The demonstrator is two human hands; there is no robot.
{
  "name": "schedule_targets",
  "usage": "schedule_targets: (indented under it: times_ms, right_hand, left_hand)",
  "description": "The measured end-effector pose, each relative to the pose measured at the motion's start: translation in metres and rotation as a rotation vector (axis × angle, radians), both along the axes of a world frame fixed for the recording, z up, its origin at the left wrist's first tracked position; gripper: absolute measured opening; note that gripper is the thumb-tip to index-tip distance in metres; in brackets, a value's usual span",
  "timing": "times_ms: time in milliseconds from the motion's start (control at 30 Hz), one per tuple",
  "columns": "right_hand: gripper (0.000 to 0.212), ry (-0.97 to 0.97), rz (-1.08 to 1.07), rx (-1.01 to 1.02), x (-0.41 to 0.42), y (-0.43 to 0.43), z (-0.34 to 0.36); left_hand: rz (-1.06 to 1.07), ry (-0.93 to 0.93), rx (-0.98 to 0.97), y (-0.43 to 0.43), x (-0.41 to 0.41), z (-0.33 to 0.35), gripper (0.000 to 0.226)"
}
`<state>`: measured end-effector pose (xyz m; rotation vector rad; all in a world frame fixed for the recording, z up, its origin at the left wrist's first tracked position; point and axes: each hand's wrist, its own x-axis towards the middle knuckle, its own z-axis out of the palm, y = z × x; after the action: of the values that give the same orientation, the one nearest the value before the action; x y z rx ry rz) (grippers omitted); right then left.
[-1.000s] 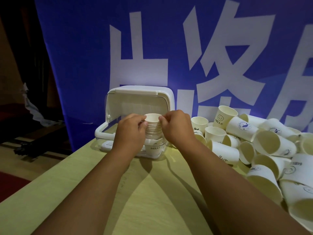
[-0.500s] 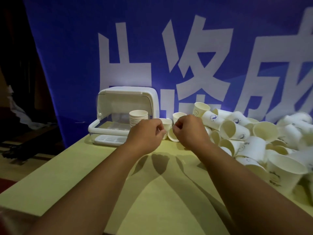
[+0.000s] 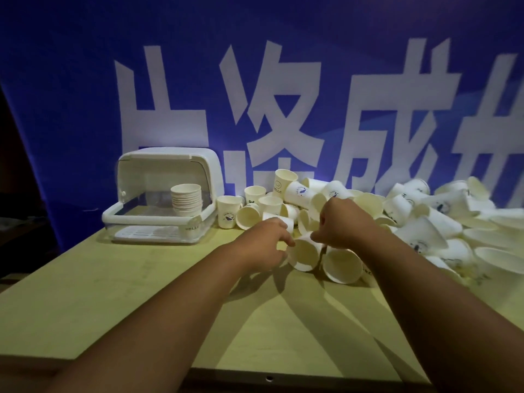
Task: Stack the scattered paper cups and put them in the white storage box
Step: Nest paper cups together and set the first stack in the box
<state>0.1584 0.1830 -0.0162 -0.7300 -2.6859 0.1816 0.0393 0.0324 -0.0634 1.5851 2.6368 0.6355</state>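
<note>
Yellow-green table | left hand fingers curled on tipped paper cup | right hand pinching its wall | cup stack in white storage box

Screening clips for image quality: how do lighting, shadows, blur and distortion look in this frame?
Head view: dim overall, brightest on the blue banner's centre, left edge nearly black; forearm shadows fan toward the camera across the table; scattered paper cups at far right smear and stretch with wide-angle distortion; the cup stack in the white storage box reads clear.
</note>
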Motion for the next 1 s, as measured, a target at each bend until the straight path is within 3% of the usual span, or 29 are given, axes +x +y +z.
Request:
schedule_targets:
  times_ms: [167, 300, 400, 467, 567, 667, 767, 867, 1000]
  right_hand:
    - [0.040, -0.285, 0.039, 0.052, 0.016, 0.006, 0.000]
    - [0.040, -0.332, 0.033, 0.147, 0.022, 0.005, -0.005]
    - [0.035, -0.263, 0.035, 0.133, 0.023, 0.001, -0.003]
    - [0.021, -0.218, 0.048, 0.126, 0.023, 0.000, 0.000]
    - [0.041, -0.099, 0.070, 0.063, 0.020, -0.004, 0.006]
    - [0.064, -0.009, 0.108, -0.042, 0.013, -0.013, 0.011]
    - [0.067, 0.051, 0.139, -0.126, 0.000, -0.021, 0.012]
    - [0.058, 0.151, 0.148, -0.188, -0.017, -0.029, 0.009]
    - [0.027, 0.272, 0.166, -0.284, -0.048, -0.042, 0.005]
  left_hand:
    - [0.013, -0.020, -0.064, 0.011, 0.013, -0.004, 0.056]
    - [0.040, -0.007, -0.044, 0.007, 0.016, -0.005, 0.060]
    - [0.060, 0.011, -0.024, -0.003, 0.012, 0.000, 0.066]
    - [0.091, 0.015, -0.003, -0.012, 0.010, 0.005, 0.070]
    - [0.171, 0.060, 0.042, -0.027, 0.006, 0.011, 0.067]
    - [0.256, 0.073, 0.133, -0.040, 0.000, 0.015, 0.037]
    - [0.314, 0.078, 0.255, -0.055, -0.010, 0.017, 0.006]
    - [0.366, 0.113, 0.360, -0.070, -0.024, 0.018, 0.012]
    - [0.432, 0.213, 0.470, -0.089, -0.045, 0.024, 0.014]
